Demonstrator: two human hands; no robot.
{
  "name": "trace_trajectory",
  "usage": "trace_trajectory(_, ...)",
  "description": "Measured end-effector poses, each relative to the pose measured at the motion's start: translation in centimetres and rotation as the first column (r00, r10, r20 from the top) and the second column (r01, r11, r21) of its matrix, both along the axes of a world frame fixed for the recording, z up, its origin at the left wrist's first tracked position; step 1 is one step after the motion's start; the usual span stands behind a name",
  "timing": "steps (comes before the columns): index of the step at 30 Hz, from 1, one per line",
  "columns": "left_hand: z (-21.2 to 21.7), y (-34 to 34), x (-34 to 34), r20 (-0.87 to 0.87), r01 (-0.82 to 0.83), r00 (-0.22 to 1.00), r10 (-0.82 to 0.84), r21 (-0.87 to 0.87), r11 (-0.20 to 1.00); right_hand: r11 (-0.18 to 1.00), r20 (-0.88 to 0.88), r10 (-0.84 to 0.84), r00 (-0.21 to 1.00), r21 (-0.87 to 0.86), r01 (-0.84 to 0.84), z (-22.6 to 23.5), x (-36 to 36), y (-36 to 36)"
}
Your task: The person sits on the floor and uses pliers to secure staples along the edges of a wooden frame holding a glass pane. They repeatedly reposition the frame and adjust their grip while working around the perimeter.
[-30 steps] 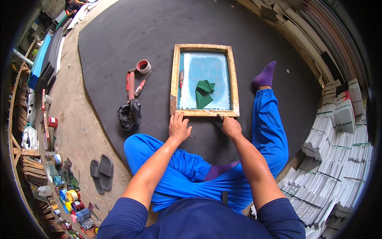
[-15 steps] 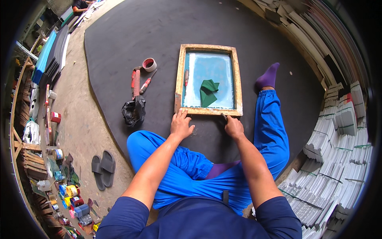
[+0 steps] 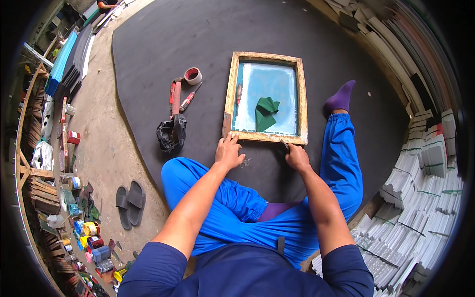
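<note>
A wooden screen-printing frame [image 3: 229,94] with pale blue mesh lies flat on the dark mat [image 3: 148,44] in front of me. A crumpled green cloth [image 3: 265,112] and a red-handled tool [image 3: 238,94] rest on the mesh. My left hand [image 3: 228,153] lies flat with its fingertips on the frame's near left corner. My right hand [image 3: 297,156] is closed around a small dark tool [image 3: 284,145] whose tip touches the frame's near edge. I sit with blue trouser legs spread, a purple-socked foot [image 3: 340,97] beside the frame.
Left of the frame lie a roll of tape [image 3: 193,75], a red screwdriver [image 3: 190,99], a red tool [image 3: 175,96] and a black bag [image 3: 171,132]. Grey sandals [image 3: 129,202] sit on the concrete. Paint tins [image 3: 90,233] line the left; stacked white sheets [image 3: 425,188] stand at right.
Both hands stay at the frame's near edge. The view has shifted slightly, so the frame sits a little further right and higher in the picture.
</note>
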State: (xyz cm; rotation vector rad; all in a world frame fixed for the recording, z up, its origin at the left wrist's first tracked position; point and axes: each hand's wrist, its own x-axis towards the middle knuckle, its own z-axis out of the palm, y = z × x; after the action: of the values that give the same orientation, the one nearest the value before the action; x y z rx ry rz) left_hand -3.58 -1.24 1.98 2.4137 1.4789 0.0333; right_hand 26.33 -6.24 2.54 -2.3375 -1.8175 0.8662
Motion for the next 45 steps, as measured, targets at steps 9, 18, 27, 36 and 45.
trace_trajectory(9, 0.1, 0.1, 0.3, -0.015, -0.017, 1.0, 0.017, 0.002, 1.0, 0.999, -0.019, 0.041, 0.999, 0.035, -0.04, -1.1, 0.8, 0.0)
trace_trajectory(18, 0.1, 0.1, 0.5, -0.062, -0.013, 0.998, 0.014, 0.004, 1.0, 0.964, -0.446, -0.079, 0.892, 0.195, 0.182, 0.4, 2.5, 1.4)
trace_trajectory(27, 2.4, -0.8, 1.7, 0.258, 0.05, 0.961, -0.103, 0.204, 0.978, 0.994, -0.643, 0.013, 0.766, -0.072, -0.078, 1.1, -4.4, -1.8)
trace_trajectory(36, -0.8, -2.4, -0.9, 0.36, 0.086, 0.923, -0.134, 0.147, 0.985, 0.946, -0.69, -0.051, 0.722, -0.265, -0.186, 0.0, -8.9, -2.7)
trace_trajectory(45, -0.8, -3.3, -0.8, 0.207, -0.022, 0.978, 0.024, -0.014, 1.0, 0.771, -0.739, -0.355, 0.573, -0.578, -0.267, -1.4, -8.8, -3.1)
